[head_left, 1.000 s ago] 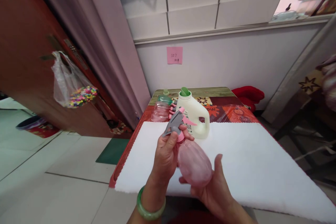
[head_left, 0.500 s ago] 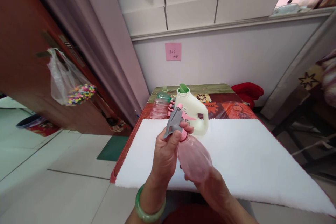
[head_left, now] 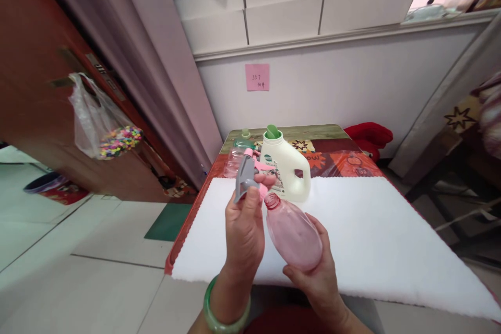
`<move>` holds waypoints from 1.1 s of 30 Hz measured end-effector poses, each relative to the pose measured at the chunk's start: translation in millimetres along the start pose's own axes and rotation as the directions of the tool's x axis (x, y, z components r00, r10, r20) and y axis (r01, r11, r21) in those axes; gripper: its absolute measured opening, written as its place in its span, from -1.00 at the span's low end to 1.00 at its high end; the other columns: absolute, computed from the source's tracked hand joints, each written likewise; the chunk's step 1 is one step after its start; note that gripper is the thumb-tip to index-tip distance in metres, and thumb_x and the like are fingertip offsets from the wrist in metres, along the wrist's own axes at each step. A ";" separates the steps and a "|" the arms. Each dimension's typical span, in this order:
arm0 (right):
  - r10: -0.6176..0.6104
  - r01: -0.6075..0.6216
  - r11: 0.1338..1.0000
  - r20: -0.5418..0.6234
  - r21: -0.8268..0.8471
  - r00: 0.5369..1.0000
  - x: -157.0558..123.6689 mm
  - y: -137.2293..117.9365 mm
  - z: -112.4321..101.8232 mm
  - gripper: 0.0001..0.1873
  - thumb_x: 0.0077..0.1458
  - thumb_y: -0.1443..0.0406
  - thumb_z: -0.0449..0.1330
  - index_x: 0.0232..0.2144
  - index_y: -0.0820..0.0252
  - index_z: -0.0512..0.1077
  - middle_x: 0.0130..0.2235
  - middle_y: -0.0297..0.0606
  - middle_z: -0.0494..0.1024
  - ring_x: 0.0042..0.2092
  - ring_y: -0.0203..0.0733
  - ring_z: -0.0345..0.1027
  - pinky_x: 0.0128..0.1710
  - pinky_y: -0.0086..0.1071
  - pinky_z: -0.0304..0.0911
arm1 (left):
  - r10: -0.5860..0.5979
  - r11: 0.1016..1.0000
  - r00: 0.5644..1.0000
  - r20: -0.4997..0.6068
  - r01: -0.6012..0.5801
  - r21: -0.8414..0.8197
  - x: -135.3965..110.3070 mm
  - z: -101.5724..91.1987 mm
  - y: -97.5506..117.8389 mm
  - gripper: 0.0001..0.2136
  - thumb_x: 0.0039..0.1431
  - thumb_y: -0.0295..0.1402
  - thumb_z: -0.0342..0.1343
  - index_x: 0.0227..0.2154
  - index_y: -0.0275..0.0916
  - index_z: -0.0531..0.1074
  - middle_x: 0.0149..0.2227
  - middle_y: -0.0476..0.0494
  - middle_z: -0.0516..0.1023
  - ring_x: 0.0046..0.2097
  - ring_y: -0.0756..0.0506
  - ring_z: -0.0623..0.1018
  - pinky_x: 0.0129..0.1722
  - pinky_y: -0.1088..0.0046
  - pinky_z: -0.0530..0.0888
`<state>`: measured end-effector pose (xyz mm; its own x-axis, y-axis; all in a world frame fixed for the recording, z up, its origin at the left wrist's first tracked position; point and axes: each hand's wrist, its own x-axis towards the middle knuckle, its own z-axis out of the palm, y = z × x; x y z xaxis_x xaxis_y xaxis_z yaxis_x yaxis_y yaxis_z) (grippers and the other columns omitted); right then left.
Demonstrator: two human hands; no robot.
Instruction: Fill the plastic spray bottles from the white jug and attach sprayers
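My left hand (head_left: 246,224), with a green bangle at the wrist, is closed on a grey and pink trigger spray head (head_left: 246,175). In my right hand (head_left: 319,276) is a tilted, translucent pink bottle (head_left: 295,235), gripped around its lower end. Its threaded neck (head_left: 272,201) is uncovered and points up-left, close beside the pink collar of the spray head. Behind my hands stands a cream jug (head_left: 291,167) with a handle and a green piece in its mouth. Clear pink and green bottles (head_left: 234,159) are partly hidden left of the jug.
A white mat (head_left: 376,235) covers most of the low table. A small greenish cap (head_left: 246,133) sits at the table's back left. Red cloth (head_left: 368,135) lies beyond its right corner. On the left, a plastic bag (head_left: 99,125) hangs from the door handle.
The spray head has come off the bottle's neck and moved left with my left hand. My right hand now shows wrapped around the bottle's base, and more of the jug's label is visible.
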<state>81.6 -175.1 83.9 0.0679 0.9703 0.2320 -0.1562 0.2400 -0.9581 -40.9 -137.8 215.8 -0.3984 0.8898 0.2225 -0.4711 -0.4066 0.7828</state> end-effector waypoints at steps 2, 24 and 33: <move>0.022 -0.023 0.999 0.019 0.027 1.000 -0.5 1.1 -0.9 0.05 -0.23 0.06 0.50 0.27 0.02 0.15 0.24 -0.10 0.37 0.22 0.19 0.33 0.18 -0.07 0.31 | 0.044 0.998 0.999 0.001 -0.044 -0.039 8.7 -4.5 2.5 -0.81 0.26 -0.23 0.25 -0.16 -0.19 0.62 -0.08 -0.14 0.64 0.06 -0.16 0.60 0.24 0.14 0.39; -0.202 0.170 0.962 -0.139 -0.212 0.969 142.8 -60.9 -55.3 0.01 -0.22 0.05 0.53 0.25 0.00 0.23 0.30 -0.08 0.31 0.30 0.18 0.22 0.27 0.05 0.19 | -0.495 0.795 0.843 -0.208 0.343 -0.500 68.9 -188.3 -111.4 -0.76 0.38 -0.34 0.05 -0.10 -0.26 0.60 -0.30 -0.18 0.62 -0.26 -0.07 0.62 -0.07 0.24 0.58; -0.116 0.126 0.973 0.062 -0.193 0.991 187.6 -101.5 -29.6 -0.03 -0.31 0.06 0.54 0.17 -0.01 0.28 0.13 -0.07 0.47 0.01 0.15 0.48 -0.35 -0.18 0.53 | -0.499 0.826 0.840 -0.214 0.386 -0.410 64.6 -185.3 -115.6 -0.84 0.33 -0.42 0.13 -0.15 -0.25 0.61 -0.28 -0.18 0.64 -0.22 -0.05 0.64 -0.04 0.33 0.58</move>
<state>139.3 -18.3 219.7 0.0241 0.9358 0.3516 0.0467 0.3503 -0.9355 -158.0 -71.8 32.0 -0.2679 0.9060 -0.3279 -0.8658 -0.0771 0.4944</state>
